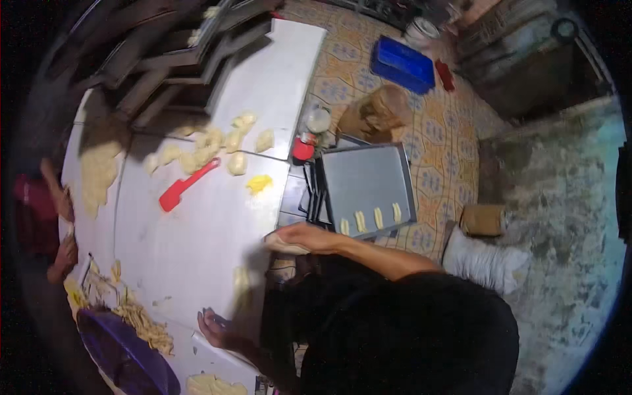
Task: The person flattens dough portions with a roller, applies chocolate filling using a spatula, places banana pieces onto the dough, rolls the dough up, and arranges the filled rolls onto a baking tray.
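My right hand is over the table's right edge, fingers curled round a pale, dough-like piece that is partly hidden. Lower down, my left hand hovers close to the white table, its fingers apart and holding nothing I can see. Between the hands a pale strip of dough lies in shadow. Farther up are several dough lumps, a red spatula and a soft yellow smear. Right of the table, a grey baking tray carries several short dough sticks along its near side.
Another person's hands are at the far left edge, near a flat dough sheet. A purple basin stands beside dough scraps. Dark racks, a red-lidded jar, a blue crate and a white sack surround the workplace.
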The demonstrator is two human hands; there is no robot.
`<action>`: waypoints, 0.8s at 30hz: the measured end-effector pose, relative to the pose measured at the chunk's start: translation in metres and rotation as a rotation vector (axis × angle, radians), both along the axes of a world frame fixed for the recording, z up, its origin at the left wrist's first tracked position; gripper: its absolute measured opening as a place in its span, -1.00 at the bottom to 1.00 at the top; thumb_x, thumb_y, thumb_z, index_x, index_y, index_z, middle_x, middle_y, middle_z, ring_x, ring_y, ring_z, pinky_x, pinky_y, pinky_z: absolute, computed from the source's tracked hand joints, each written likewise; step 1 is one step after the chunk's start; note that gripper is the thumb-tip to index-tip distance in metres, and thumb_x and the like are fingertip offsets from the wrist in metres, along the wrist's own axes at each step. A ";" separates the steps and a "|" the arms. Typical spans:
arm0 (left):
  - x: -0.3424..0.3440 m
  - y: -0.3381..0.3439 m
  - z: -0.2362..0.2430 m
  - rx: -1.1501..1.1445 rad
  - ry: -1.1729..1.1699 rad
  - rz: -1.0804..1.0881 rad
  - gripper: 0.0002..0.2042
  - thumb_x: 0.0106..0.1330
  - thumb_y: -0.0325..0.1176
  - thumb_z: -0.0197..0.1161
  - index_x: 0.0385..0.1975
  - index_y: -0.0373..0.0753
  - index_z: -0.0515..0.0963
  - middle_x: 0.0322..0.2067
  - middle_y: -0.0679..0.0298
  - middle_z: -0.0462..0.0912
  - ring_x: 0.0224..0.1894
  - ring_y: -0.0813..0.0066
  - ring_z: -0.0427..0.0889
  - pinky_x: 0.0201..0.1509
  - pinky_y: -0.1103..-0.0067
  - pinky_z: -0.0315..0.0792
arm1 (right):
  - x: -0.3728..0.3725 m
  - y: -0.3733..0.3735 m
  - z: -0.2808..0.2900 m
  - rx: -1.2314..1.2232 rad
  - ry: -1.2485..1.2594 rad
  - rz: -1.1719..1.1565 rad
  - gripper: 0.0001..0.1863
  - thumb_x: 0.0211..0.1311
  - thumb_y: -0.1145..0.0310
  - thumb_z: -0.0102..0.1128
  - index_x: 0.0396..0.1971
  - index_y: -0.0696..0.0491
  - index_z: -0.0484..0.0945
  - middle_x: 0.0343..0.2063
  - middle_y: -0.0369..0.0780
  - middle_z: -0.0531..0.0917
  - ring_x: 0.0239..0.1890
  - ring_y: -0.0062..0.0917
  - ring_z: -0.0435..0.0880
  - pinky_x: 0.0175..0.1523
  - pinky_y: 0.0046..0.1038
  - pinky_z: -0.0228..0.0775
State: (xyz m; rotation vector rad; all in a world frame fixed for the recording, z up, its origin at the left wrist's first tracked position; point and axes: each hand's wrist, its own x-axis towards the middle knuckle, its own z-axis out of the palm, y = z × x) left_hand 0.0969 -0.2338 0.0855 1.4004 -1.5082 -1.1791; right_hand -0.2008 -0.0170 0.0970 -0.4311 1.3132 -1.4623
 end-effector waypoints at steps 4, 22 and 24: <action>-0.016 0.038 -0.011 -0.567 -0.528 -0.220 -0.66 0.60 -0.36 -0.07 0.10 -0.53 0.48 0.05 -0.11 0.59 0.08 0.01 0.59 0.18 0.32 0.51 | -0.004 0.163 -0.098 0.317 -0.255 -0.512 -0.55 0.60 0.27 -0.13 0.32 0.19 0.37 -0.04 -0.20 0.68 -0.23 -0.60 0.66 -0.09 -0.60 0.55; 0.028 0.014 -0.004 -0.925 -1.146 -0.430 -0.61 0.63 -0.25 -0.10 0.14 -0.50 0.43 -0.01 -0.09 0.57 -0.01 0.04 0.57 0.08 0.27 0.50 | -0.042 0.260 -0.460 0.569 0.502 -0.612 -0.40 0.34 0.37 0.13 0.38 0.10 0.33 0.26 0.06 0.48 0.26 -0.11 0.48 0.33 -0.26 0.34; 0.012 0.027 -0.011 -0.872 -1.138 -0.412 -0.60 0.63 -0.27 -0.12 0.20 -0.51 0.40 0.03 -0.12 0.56 0.03 0.01 0.58 0.13 0.27 0.52 | -0.058 0.281 -0.487 0.562 0.724 -0.607 -0.31 0.31 0.35 0.16 0.44 0.09 0.22 0.35 0.05 0.38 0.36 -0.13 0.37 0.37 -0.27 0.29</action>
